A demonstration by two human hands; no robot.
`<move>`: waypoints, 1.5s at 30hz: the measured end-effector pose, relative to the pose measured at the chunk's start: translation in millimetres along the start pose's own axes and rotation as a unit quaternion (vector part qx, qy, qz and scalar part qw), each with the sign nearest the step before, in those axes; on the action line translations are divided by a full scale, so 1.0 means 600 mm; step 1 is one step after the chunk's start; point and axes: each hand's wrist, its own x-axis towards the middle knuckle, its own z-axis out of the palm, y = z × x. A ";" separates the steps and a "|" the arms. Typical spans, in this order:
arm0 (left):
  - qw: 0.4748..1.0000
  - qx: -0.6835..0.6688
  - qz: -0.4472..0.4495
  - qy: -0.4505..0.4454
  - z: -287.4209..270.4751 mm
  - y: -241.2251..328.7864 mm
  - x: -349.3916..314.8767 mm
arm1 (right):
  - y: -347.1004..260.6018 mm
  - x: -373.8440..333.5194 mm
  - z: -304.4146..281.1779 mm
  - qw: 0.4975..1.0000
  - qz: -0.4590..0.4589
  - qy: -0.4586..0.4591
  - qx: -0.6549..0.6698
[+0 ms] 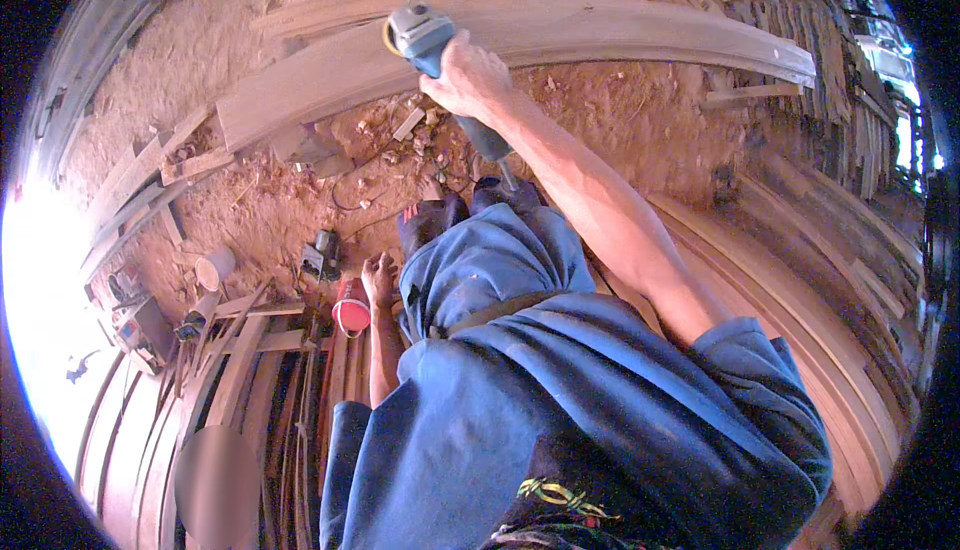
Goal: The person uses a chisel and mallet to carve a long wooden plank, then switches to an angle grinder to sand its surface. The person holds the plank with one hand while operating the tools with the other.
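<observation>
My right hand [470, 75], stretched far forward, is wrapped round the blue body of an angle grinder [422, 32]. The grinder's grey head and yellowish disc are over a long, wide wooden plank [640, 42], and its darker rear end runs back under my forearm. Whether the disc touches the wood, I cannot tell. My left hand [378, 278] hangs low at my side with nothing visible in it, its fingers loosely bent and apart. Close beside it is a red bucket [351, 312].
A dark power tool [321, 255] and a pale round container [214, 268] lie on the dirt ground to the left. Wood chips and a thin cable [365, 205] lie between my feet and the plank. Stacked boards [790, 290] line the right; more timber [235, 380] lies at lower left.
</observation>
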 end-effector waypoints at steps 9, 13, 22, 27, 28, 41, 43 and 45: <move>0.989 -0.131 -0.020 -0.060 -0.198 -0.143 0.083 | -0.088 0.020 0.064 0.999 -0.023 0.027 -0.001; 0.998 -0.025 -0.002 -0.051 -0.215 -0.095 0.103 | -0.042 -0.001 0.019 0.999 0.029 0.042 -0.009; 0.997 -0.007 0.035 -0.063 0.037 0.035 0.114 | 0.174 -0.021 -0.115 0.988 0.147 0.037 0.009; 0.997 0.011 0.016 -0.079 0.232 0.108 0.055 | 0.347 -0.025 -0.202 0.984 0.165 0.060 -0.026; 0.995 0.056 0.025 -0.085 0.274 0.131 0.026 | 0.384 -0.030 -0.219 0.984 0.163 0.065 -0.027; 0.786 0.474 0.178 -0.353 0.660 0.395 -0.277 | 0.764 -0.079 -0.417 0.962 0.247 0.116 -0.005; 0.769 0.468 0.287 -0.327 0.673 0.396 -0.280 | 0.806 -0.078 -0.430 0.959 0.252 0.131 0.020; 0.776 0.482 0.321 -0.251 0.683 0.392 -0.273 | 0.834 -0.075 -0.439 0.960 0.238 0.146 -0.011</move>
